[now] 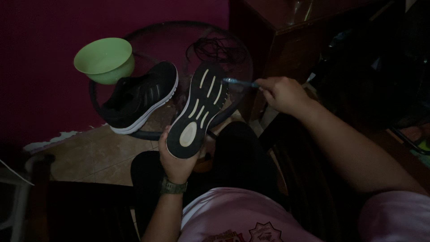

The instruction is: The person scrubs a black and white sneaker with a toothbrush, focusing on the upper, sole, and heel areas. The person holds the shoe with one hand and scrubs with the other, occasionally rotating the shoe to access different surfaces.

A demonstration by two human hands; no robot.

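Up close, left hand (pixel 177 163) fingers gripping upturned black shoe (pixel 199 110), right hand (pixel 283 94) fingers pinching blue toothbrush (pixel 239 83).

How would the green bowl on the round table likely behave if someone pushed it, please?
The green bowl looks like thin plastic, so probably light and easy to slide. It sits by the glass table's edge, so a push might tip it off.

A dim room in a home: a round glass tabletop (pixel 233 40) stands against a magenta wall (pixel 40 80) with paint flaking along its base, above a tiled floor (pixel 94 154). Right of the tabletop sits dark wooden furniture (pixel 286 40); a green plastic bowl (pixel 105 59) rests on it.
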